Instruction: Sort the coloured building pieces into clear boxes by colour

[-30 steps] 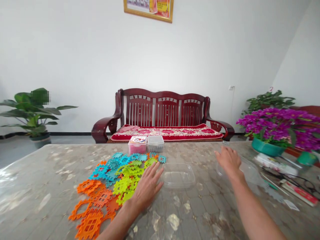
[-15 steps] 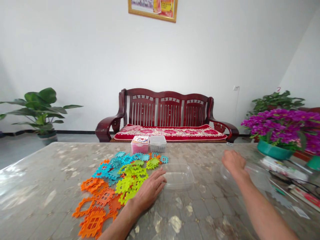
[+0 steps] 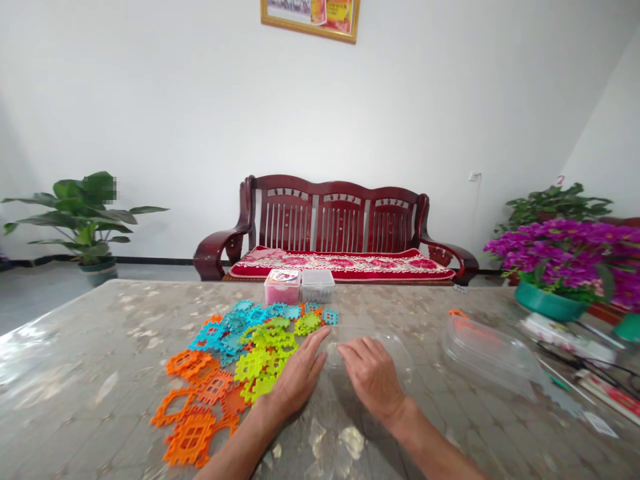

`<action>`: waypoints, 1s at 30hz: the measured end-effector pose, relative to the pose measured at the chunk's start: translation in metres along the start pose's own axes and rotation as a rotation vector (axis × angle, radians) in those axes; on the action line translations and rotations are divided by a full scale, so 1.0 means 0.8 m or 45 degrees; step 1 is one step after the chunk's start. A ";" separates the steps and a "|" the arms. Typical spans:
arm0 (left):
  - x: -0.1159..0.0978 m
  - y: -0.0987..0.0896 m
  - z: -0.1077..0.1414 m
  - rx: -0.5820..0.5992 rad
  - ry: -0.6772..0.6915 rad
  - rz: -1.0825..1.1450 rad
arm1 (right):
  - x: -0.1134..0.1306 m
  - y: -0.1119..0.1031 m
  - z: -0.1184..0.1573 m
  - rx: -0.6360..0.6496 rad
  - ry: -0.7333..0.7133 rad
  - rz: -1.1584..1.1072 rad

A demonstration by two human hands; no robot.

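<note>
My left hand (image 3: 301, 375) lies with fingers stretched out, nothing visible in its grasp. It rests beside the lime-green interlocking plastic pieces (image 3: 253, 365), fingertips at the left edge of a clear plastic container (image 3: 400, 353). My right hand (image 3: 374, 379) is over the container's near side, its fingers curled and pressed together; what they hold, if anything, is hidden. Blue pieces (image 3: 235, 330) lie behind the green ones, and orange pieces (image 3: 193, 433) lie nearer me on the left. To the right, an orange piece (image 3: 467, 321) sits at the far end of another clear container (image 3: 485, 363).
Two small lidded boxes, one pink (image 3: 283, 290) and one greyish (image 3: 318, 288), stand at the table's far edge. At right are purple flowers in a green pot (image 3: 547, 303), a white packet (image 3: 565, 337) and dark cables. A wooden bench (image 3: 340, 213) stands beyond.
My right hand has moved left from the right container to the middle one. An orange piece now shows where that hand was. My left hand has barely moved.
</note>
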State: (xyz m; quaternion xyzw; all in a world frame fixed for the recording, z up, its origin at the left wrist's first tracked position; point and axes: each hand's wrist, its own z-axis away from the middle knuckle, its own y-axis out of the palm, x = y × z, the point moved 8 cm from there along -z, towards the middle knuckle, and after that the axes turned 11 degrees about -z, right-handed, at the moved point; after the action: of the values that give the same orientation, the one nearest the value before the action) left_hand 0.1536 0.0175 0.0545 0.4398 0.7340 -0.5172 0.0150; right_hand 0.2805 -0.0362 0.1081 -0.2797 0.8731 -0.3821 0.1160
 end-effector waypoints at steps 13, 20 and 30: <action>-0.009 0.009 -0.012 0.108 0.114 -0.356 | -0.102 0.014 0.009 0.099 0.473 -0.034; -0.031 0.032 -0.059 0.183 0.141 -0.665 | -0.099 0.055 0.010 0.512 0.543 -0.016; -0.032 0.049 -0.064 0.224 0.165 -0.753 | -0.104 0.073 0.021 0.577 0.509 -0.045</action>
State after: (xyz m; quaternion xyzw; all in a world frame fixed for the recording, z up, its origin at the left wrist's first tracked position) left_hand 0.2177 0.0441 0.0611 0.2389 0.7819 -0.5317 -0.2209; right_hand 0.3318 0.0338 0.0532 -0.1812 0.7660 -0.6167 -0.0053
